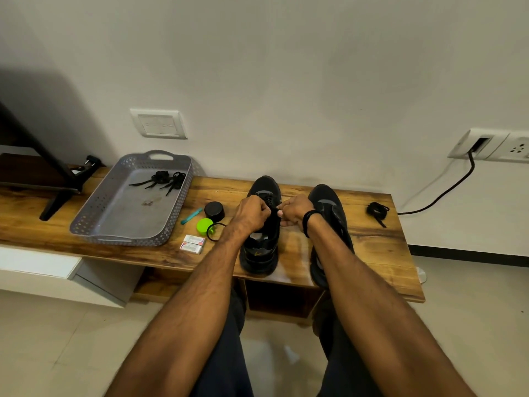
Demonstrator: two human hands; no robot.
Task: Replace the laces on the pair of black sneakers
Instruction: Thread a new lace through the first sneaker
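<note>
2 black sneakers (pixel 326 202) sat on the counter (pixel 372 253), toes to the wall (pixel 286 81). Over the left sneaker (pixel 259 253), the left hand (pixel 253 214) and right hand (pixel 294 210) each had fingers (pixel 264 210) clenched on its lace (pixel 274 208).

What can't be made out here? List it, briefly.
All head view:
- How far the lace is threaded on the left sneaker: the left hand and right hand cover the eyelets.
- Heel of the right sneaker: behind the right forearm.
- Print on the small boxes: too small.
- The dark stand: cut by the left edge.
</note>
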